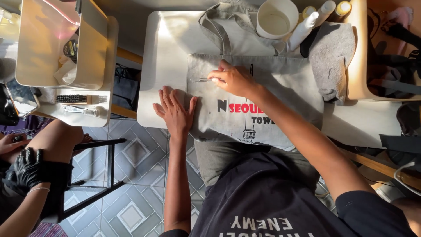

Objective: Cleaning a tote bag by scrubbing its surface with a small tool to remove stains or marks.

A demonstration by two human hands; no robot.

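A grey cloth tote bag (280,83) with a printed tower picture lies flat on a white table (164,52). My left hand (174,112) presses flat on the bag's left edge, fingers spread. My right hand (232,79) rests on the bag's upper left part and pinches a thin metal tool (201,80), perhaps tweezers or a needle, whose tip points left. The bag's handles (223,22) lie toward the table's far side.
A white cup (276,18), several bottles (307,24) and a folded grey towel (333,57) sit at the table's far right. At left stand a white bin (92,48), a brush (74,98) and a black stool (105,166). Another person's black-gloved hand (26,169) is at lower left.
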